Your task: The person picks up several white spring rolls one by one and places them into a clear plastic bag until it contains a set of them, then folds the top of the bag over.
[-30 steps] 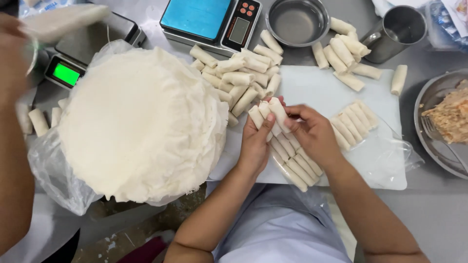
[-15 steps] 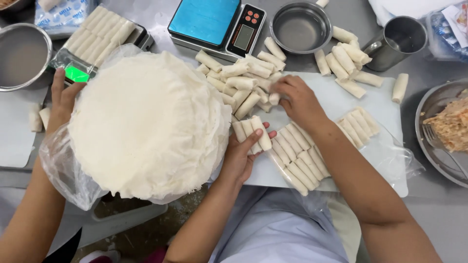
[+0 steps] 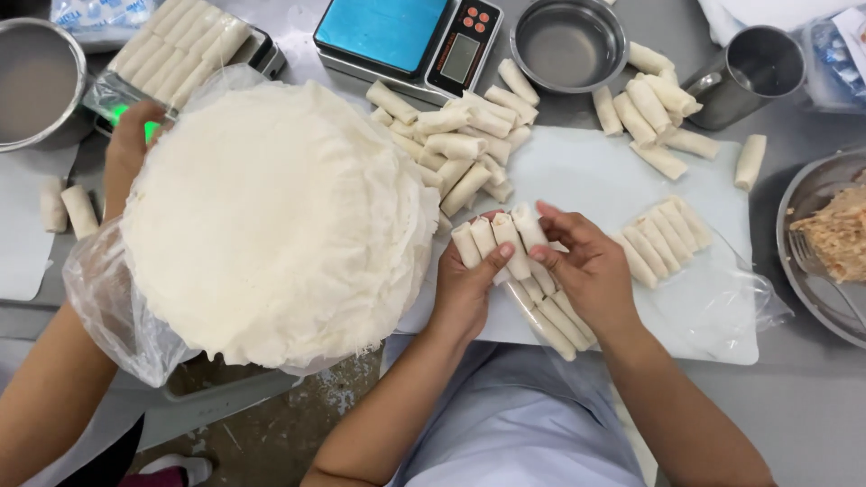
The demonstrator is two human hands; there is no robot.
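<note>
Your left hand [image 3: 465, 289] and right hand [image 3: 586, 271] pinch about 4 spring rolls [image 3: 505, 239]; probably soft, so grip mid-length, gently.

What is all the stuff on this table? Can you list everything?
wrapper stack: one, white, left, on clear plastic
rolls in the grip: about four, pale, centre
row of rolls: several, pale, under the hands
roll pile: many, pale, by the scale
scale: one, blue top, back
bowl: one, metal, back
cup: one, metal, back right
filling pan: one, brownish, right edge
other person's hand: one, left
left hand: holding rolls
right hand: holding rolls
</note>
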